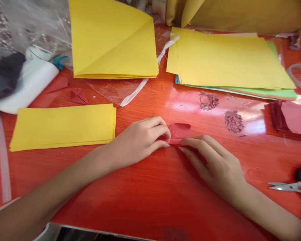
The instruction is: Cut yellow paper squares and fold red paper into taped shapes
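A small piece of red paper (180, 130) with folded edges lies on the red table (140, 197), between my two hands. My left hand (142, 140) pinches its left part, thumb and fingers curled together. At its lower right edge, my right hand (213, 160) grips the paper between thumb and fingertips. The fingers of my left hand cover part of the sheet. Just left of that hand rests a stack of yellow paper strips (62, 127). Beyond it are a folded red paper piece (79, 97) and another red piece (57, 84).
Yellow sheets (115, 43) stand at the back, with a stack of coloured paper (230, 60) to their right. Scissors (288, 186) lie at the right, below pink-red paper pieces (297, 117). A white roll (30, 83) and clear plastic (40, 23) occupy the left back.
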Demonstrator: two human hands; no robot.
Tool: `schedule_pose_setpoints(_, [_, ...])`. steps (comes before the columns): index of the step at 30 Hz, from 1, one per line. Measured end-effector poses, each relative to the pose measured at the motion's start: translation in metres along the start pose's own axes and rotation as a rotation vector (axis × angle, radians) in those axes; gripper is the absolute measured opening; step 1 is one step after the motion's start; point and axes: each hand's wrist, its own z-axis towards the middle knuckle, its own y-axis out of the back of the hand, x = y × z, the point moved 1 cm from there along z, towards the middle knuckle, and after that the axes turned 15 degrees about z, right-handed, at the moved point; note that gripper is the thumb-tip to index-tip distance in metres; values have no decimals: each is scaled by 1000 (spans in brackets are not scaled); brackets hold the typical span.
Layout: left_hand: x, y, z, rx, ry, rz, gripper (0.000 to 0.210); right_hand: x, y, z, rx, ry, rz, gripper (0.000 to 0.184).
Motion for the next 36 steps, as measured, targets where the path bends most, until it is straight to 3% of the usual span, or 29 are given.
schedule_pose_setpoints(4, [-1,-4,-1,-48,5,23,11,1,4,7,39,-154,172,10])
schedule_pose_setpoints(9, [0,-8,-1,-98,-8,3,13,-1,3,14,23,-285,163,9])
schedule_pose_setpoints(24, [-5,-14,-1,-198,17,40,13,-1,-8,9,-32,-154,-73,8])
schedule_pose_setpoints(33, [-6,-15,-1,-189,37,59,15,-1,-9,8,-26,-148,-107,9])
schedule_pose_setpoints(36, [0,-5,1,-108,35,-17,16,0,-9,8,-16,-146,-115,8])
